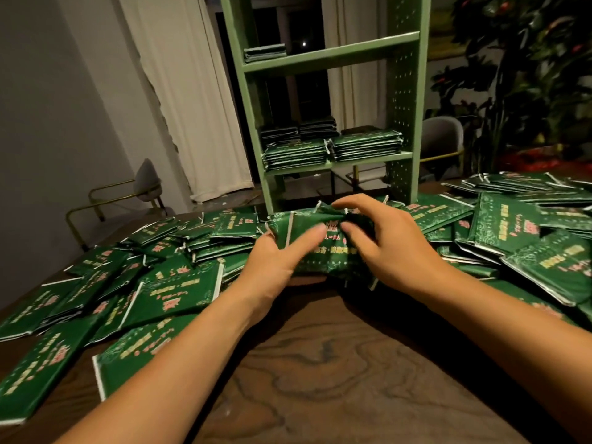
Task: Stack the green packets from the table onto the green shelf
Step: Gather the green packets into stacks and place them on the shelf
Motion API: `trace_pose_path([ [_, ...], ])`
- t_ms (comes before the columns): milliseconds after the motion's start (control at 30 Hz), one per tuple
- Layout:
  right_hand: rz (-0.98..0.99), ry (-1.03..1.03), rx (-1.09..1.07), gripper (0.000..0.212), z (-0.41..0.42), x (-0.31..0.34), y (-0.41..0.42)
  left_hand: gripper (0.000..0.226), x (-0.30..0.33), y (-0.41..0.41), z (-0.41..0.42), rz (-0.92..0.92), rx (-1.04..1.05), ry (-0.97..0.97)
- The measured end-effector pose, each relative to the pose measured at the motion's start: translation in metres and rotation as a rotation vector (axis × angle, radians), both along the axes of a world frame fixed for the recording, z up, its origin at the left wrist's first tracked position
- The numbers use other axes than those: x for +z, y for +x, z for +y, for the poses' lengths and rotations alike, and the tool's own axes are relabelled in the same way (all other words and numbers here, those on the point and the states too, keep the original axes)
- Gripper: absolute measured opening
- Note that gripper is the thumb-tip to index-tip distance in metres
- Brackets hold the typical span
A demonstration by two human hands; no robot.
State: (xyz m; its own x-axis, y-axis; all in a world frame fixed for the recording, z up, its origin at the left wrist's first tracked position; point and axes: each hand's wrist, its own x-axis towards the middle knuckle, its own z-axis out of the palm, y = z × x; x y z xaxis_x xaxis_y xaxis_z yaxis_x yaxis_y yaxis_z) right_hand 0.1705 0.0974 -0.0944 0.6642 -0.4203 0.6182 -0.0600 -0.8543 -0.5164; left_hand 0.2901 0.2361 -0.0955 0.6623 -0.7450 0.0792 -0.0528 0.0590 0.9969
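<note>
- Head view: flat green foil packets [179, 283] with white crimped edges lie scattered in heaps over the dark wood-grain table [336, 363], left, right and behind the hands.
- Printing on the packets: yellow and pink characters with a pale scroll border; blurred, cannot be read. No brand legible.
- A small bundle of green packets [320, 241] sits at table centre, between both hands and just in front of the shelf foot.
- Left hand [275, 267]: grips the bundle's left end, thumb lying across the top face, fingers curled round the far edge.
- Right hand [381, 241]: above the bundle's right part, thumb and fingers curled and pinching the crumpled top of the bundle; index finger arched over it.
- Pale green metal shelf unit with perforated side panels [405, 100] stands upright on the table's far side, directly beyond the hands.
- Lower shelf board: four neat stacks of packets [365, 144], two in front, two behind.
- Upper board: one short stack [264, 52] at the left.
- Background: white curtain [179, 91], grey chairs with brass frames [145, 184], leafy plant [519, 75] at right.
</note>
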Motion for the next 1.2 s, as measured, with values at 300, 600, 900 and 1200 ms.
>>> trace_pose_path([
  [300,-0.043,0.556,0.049,0.02,-0.019,-0.001,-0.011,0.064,-0.02,0.017,0.005,0.037,0.082,-0.002],
  [600,-0.115,0.558,0.2,0.018,-0.013,-0.006,-0.015,0.061,-0.026,0.016,0.011,-0.053,0.029,0.022],
  [900,0.027,0.49,0.341,0.031,0.003,-0.009,-0.02,0.047,-0.023,0.008,0.013,-0.037,0.105,-0.012],
  [1200,0.141,0.434,0.243,0.041,-0.011,-0.017,-0.022,0.027,-0.008,0.005,0.018,0.21,0.186,-0.153],
])
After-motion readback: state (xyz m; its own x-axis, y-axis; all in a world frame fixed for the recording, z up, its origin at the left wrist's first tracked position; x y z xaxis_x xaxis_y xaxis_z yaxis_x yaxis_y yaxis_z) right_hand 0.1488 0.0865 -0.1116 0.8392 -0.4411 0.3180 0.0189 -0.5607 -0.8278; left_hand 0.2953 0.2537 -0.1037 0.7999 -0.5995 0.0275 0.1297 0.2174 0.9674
